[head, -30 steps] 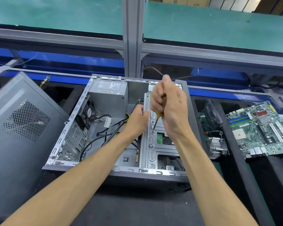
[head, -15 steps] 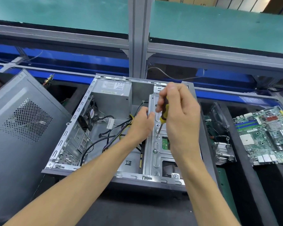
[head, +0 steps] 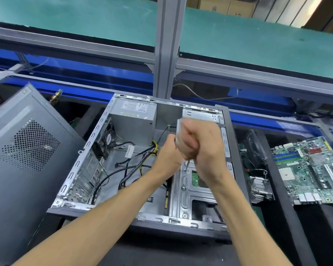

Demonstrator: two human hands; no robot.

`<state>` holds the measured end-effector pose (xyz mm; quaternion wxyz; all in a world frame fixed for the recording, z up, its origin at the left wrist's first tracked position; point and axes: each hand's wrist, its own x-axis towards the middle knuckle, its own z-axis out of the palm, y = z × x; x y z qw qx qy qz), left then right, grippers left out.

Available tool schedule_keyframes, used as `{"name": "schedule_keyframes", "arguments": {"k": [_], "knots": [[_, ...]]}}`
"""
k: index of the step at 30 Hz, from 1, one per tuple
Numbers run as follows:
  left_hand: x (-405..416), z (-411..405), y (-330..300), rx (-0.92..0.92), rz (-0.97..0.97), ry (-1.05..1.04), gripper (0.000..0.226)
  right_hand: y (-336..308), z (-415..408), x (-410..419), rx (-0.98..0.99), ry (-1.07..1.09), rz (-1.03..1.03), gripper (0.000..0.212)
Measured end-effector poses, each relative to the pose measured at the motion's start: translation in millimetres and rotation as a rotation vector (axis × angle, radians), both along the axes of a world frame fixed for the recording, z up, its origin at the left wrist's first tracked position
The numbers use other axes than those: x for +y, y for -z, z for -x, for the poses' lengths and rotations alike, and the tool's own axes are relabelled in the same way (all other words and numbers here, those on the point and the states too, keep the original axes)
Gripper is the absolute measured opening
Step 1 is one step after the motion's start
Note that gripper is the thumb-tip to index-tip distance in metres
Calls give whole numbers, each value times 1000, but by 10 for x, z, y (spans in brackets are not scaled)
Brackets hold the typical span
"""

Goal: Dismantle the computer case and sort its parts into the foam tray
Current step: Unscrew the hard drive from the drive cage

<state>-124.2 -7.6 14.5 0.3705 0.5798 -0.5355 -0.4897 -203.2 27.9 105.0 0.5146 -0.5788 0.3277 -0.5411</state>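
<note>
An open case (head: 135,131) lies on its side on the dark surface (head: 161,254), interior facing up for access. The right hand (head: 198,143) grips a screwdriver (head: 188,164) in a closed fist, tip on a drive cage (head: 183,189) screw. The left hand (head: 167,152) curls on the cage edge, probably steadying it. A motherboard (head: 311,169) already sits in the tray (head: 288,217).

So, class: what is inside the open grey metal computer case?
Visible: silver power supply box, black fan, loose black and yellow cables, silver drive bracket. The hands cover part of the bracket.
</note>
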Motion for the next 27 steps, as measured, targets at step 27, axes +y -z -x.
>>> {"name": "schedule_keyframes", "arguments": {"k": [27], "knots": [[-40, 33, -9, -91, 6, -54, 21, 93, 152, -112, -161, 30, -111, 40]]}}
